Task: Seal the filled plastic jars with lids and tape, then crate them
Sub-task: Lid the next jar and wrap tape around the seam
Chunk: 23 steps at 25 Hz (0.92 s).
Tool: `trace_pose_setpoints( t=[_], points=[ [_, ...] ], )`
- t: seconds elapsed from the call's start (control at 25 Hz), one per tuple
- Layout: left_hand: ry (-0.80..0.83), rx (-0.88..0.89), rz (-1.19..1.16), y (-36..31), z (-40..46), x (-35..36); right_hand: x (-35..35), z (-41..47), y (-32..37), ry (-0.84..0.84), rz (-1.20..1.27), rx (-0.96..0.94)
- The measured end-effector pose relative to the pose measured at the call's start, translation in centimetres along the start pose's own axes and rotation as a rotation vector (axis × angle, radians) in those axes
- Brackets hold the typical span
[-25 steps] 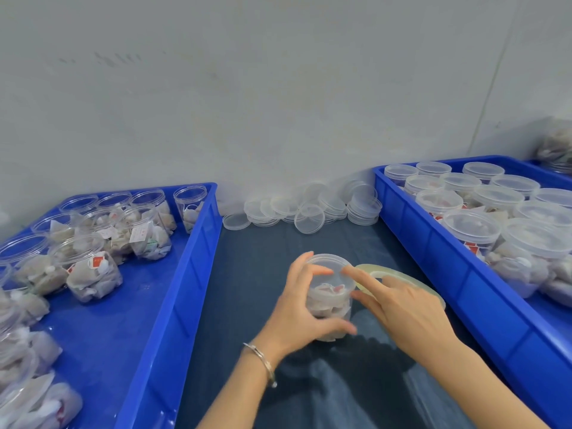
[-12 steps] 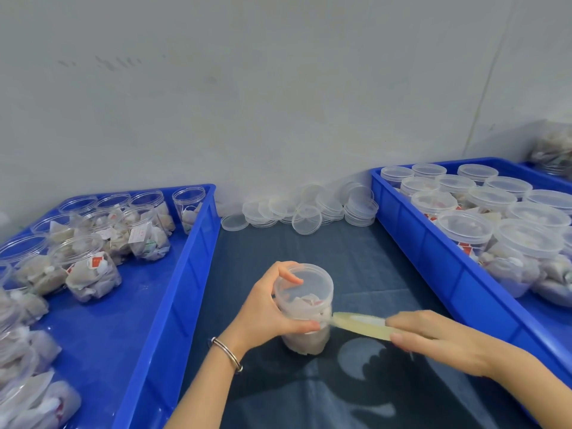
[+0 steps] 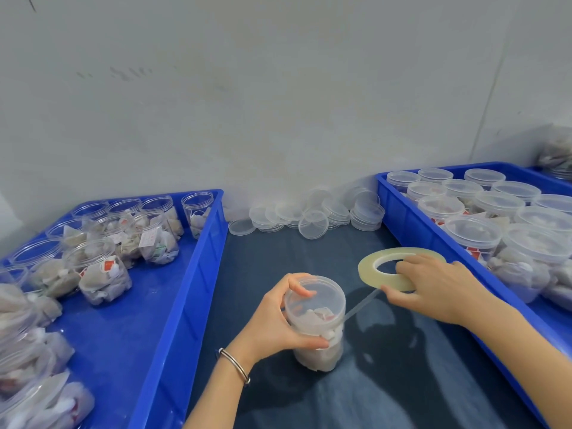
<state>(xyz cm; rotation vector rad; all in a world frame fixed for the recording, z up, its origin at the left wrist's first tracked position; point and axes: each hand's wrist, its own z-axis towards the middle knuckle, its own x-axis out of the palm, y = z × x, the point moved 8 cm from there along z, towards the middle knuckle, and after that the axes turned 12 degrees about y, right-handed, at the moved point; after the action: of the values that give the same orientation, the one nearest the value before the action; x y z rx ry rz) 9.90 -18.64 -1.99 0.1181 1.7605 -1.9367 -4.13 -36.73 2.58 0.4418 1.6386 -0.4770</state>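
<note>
Surface: dark cloth worktop (image 3: 402, 382), centre frame, against pale wall; blue crates either side.
Left crate (image 3: 173, 305): left of frame, holds open filled jars (image 3: 105, 280), no lids on.
Right crate (image 3: 433, 239): right of frame, holds lidded jars (image 3: 473, 233).
Spare lids (image 3: 312, 215): loose stacks, upper centre, by wall.
Jar in work (image 3: 315, 320): centre frame, upright on cloth, lid on.
Left hand (image 3: 275, 323): wrapped round jar, forefinger on lid rim, thumb across body.
Right hand (image 3: 439, 286): holding tape roll (image 3: 399, 267), fingers through core, centre-right.
Change: vs. half a sec. ago roll drawn away to right, turned flat-face up; thin strip (image 3: 360, 306) now stretched from roll to jar below lid.
Meaning: tape end appears anchored at seam; wrap apparently starting; cut and crating still to do.
Writing: red/white tags on sachets, left and right crates; text too small to read. No brand legible.
</note>
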Motion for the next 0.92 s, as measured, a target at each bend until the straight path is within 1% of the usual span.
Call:
trace_pose_setpoints(
  t=[0.24, 0.36, 0.52, 0.68, 0.76, 0.84, 0.92],
  points=[
    [0.143, -0.003, -0.074, 0.2, -0.1, 0.5, 0.2, 3.2, 4.3, -0.048, 0.016, -0.116],
    [0.226, -0.049, -0.069, -0.3, 0.0, 0.4, 0.4, 3.4, 6.1, -0.064, 0.070, -0.159],
    [0.216, -0.137, 0.134, -1.3, -0.5, -0.7, 0.0, 2.7, 6.7, -0.076, 0.082, -0.171],
    [0.215, -0.268, 0.527, -2.7, -0.6, -1.5, 0.0, 1.6, 7.4, 0.002, 0.123, -0.233],
    [0.173, -0.367, 0.649, -3.2, -0.3, -0.2, -0.1, 1.1, 7.8, 0.031, 0.103, -0.265],
    [0.027, -0.453, 0.704, -3.5, 0.1, 1.2, -0.2, 0.5, 7.6, 0.038, 0.047, -0.300],
    [-0.117, -0.435, 0.789, -4.2, 0.3, 1.7, -0.5, -0.2, 6.9, 0.013, -0.042, -0.324]
  ],
)
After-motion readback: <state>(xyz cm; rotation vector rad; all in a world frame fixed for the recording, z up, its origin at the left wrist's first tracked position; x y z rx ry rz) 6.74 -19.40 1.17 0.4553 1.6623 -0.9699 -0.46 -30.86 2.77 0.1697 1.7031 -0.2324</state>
